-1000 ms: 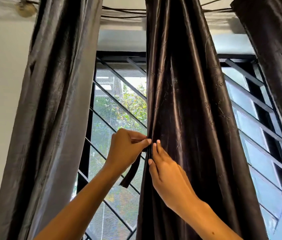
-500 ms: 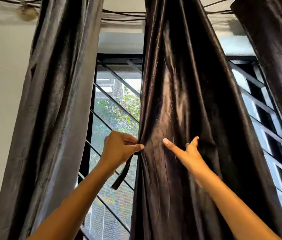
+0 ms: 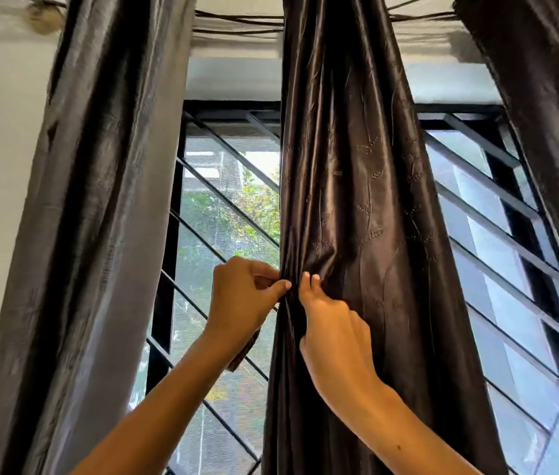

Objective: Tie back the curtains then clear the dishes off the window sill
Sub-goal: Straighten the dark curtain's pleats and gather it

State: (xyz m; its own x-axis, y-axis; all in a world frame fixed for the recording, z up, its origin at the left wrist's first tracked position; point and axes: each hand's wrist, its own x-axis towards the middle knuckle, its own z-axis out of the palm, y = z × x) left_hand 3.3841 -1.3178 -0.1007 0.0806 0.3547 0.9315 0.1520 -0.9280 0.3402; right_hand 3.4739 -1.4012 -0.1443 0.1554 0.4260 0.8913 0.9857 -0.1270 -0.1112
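Two bare forearms enter from the bottom edge, with no sleeve, watch, bracelet or ring on either. The left hand (image 3: 240, 296) shows short, unpainted nails (the thumbnail is plainest). The right hand (image 3: 334, 332) has the same short nails, and its forearm carries one small dark mole near the wrist.

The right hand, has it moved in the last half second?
Yes. The right hand has slid left across the middle curtain, from mid-panel to its left edge, meeting the left hand there.
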